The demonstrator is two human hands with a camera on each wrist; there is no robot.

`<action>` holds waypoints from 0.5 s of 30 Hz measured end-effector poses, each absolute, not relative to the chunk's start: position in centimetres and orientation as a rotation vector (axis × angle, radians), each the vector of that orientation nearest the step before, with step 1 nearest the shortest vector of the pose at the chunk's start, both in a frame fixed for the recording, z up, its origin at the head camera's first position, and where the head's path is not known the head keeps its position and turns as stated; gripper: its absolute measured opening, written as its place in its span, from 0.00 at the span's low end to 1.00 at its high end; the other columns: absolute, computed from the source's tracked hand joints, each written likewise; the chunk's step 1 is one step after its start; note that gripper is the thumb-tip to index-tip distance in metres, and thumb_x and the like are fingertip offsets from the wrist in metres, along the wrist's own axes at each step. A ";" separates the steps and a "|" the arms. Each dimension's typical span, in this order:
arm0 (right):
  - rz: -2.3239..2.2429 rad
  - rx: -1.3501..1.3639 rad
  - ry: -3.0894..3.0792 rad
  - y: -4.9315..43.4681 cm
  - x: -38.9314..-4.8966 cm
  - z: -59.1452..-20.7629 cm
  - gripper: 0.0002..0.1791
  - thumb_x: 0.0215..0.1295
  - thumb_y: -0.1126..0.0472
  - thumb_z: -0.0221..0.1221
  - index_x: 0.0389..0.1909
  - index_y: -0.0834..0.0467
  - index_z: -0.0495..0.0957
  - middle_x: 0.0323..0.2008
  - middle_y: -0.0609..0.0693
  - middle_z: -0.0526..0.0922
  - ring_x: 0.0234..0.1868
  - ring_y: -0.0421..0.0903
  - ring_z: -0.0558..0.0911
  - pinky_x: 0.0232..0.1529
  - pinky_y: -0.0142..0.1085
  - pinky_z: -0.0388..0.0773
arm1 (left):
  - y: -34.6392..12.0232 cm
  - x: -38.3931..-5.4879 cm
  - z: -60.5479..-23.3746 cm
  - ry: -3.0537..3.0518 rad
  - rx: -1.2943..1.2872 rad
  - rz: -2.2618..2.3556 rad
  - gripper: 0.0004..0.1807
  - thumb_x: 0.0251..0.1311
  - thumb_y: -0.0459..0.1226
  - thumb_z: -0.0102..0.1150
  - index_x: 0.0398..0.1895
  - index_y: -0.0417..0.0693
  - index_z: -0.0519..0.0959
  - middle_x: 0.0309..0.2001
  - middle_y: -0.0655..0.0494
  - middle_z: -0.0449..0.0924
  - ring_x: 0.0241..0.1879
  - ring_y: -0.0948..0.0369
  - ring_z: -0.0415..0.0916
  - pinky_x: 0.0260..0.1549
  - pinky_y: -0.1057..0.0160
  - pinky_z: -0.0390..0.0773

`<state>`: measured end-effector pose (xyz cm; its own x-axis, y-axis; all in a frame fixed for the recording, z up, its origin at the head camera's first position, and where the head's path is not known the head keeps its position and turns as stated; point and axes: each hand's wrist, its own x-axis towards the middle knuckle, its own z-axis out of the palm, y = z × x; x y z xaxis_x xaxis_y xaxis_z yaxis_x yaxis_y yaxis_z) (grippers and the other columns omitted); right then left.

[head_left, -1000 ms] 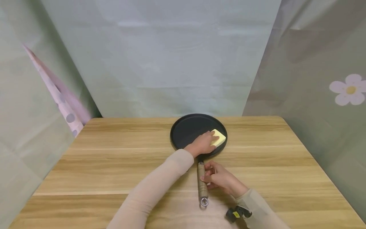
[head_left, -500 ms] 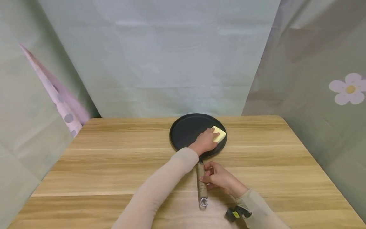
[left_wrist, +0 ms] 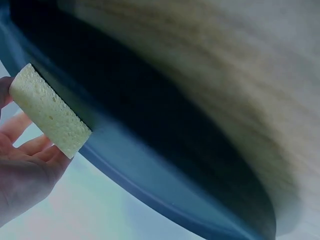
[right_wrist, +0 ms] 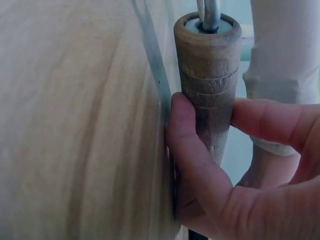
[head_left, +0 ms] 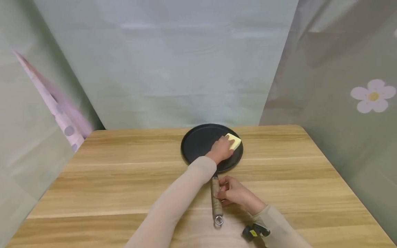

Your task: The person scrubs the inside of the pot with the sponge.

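Note:
A round black flat pan (head_left: 198, 144) lies on the table, its wooden handle (head_left: 216, 199) pointing toward me. My left hand (head_left: 221, 148) grips a pale yellow sponge (head_left: 234, 142) between thumb and fingers, on the right part of the pan's cooking surface. In the left wrist view the sponge (left_wrist: 50, 110) stands against the pan (left_wrist: 150, 165), its porous side showing. My right hand (head_left: 237, 194) pinches the handle from the right. The right wrist view shows thumb and fingers on both sides of the handle (right_wrist: 210, 65), near its metal hanging ring.
The wood-grain table (head_left: 124, 179) extends to both sides of the pan. Pale cloth (head_left: 186, 69) hangs behind it, and a flower-printed cloth (head_left: 341, 86) hangs at the right. A small black device (head_left: 255, 231) is strapped on the right wrist.
My left hand has slid the sponge away from me across the pan, toward its far right rim. The right hand keeps its hold on the handle. The head view has shifted slightly.

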<state>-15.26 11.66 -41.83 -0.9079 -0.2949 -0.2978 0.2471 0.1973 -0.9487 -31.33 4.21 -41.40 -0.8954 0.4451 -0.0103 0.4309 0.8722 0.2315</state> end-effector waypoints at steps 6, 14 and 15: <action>-1.774 -0.039 2.042 11.5 -15.2 -42.1 0.23 0.55 0.73 0.60 0.50 0.74 0.63 0.30 0.55 0.70 0.28 0.47 0.76 0.29 0.42 0.82 | 4.2 -32.3 -41.7 2.995 0.643 0.339 0.28 0.66 0.45 0.54 0.69 0.54 0.68 0.72 0.48 0.58 0.69 0.48 0.58 0.61 0.52 0.68; -1.782 -0.041 2.035 11.2 -15.2 -42.0 0.23 0.56 0.73 0.60 0.50 0.74 0.63 0.30 0.55 0.71 0.27 0.46 0.76 0.30 0.42 0.83 | 4.0 -33.2 -41.6 3.000 0.536 0.358 0.28 0.66 0.45 0.53 0.70 0.55 0.67 0.73 0.49 0.57 0.70 0.48 0.57 0.61 0.51 0.67; -1.782 -0.039 2.034 11.2 -15.2 -42.0 0.23 0.56 0.73 0.60 0.50 0.74 0.63 0.30 0.55 0.71 0.27 0.46 0.76 0.30 0.42 0.83 | 3.9 -33.3 -41.6 2.999 0.529 0.354 0.28 0.66 0.45 0.53 0.70 0.55 0.66 0.73 0.49 0.56 0.70 0.48 0.56 0.62 0.51 0.67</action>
<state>-15.18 11.17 -41.97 -0.9055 -0.2999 -0.3002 0.2582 0.1719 -0.9507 -33.26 3.90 -41.60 -0.9377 0.3459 -0.0339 0.3285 0.9139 0.2387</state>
